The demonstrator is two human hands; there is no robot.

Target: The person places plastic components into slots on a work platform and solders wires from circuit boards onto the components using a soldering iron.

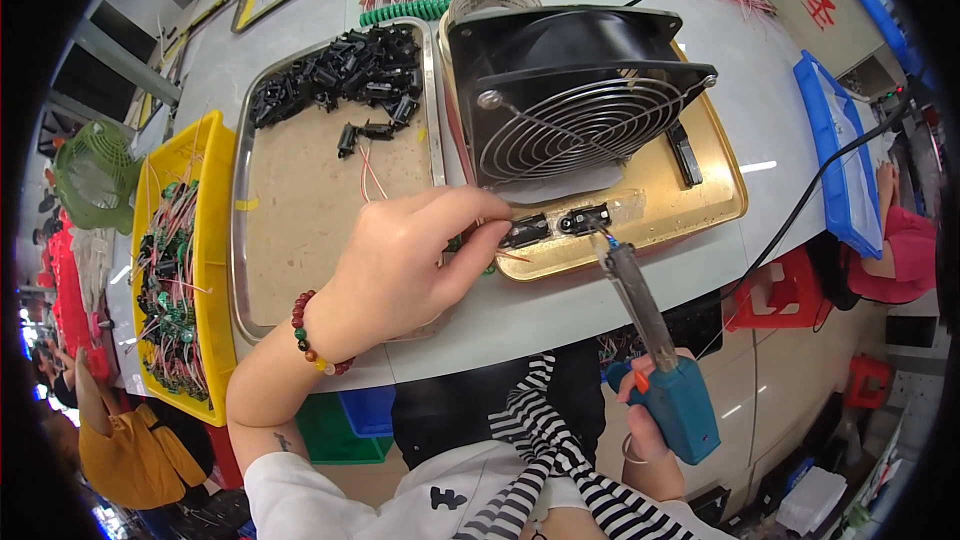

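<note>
White worktable (770,190) borders glossy floor (770,380); left hand (410,250) pinches a black housing (528,231), right hand (648,438) grips a blue soldering gun (682,410).

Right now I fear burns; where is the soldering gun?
Head view, right of centre: the soldering gun is in the right hand, its tip near the gold tray.

A soldering gun (680,408) with a teal-blue body, an orange trigger and a long greyish nose is tilting up and leftward. Two small oblong black parts are lying nearly end to end by the near edge of a gold tray (700,206). The gun's tip is pointing at the right part (583,220); contact is unclear. A thin pinkish wire (514,257) is showing below the left part (528,230).
</note>
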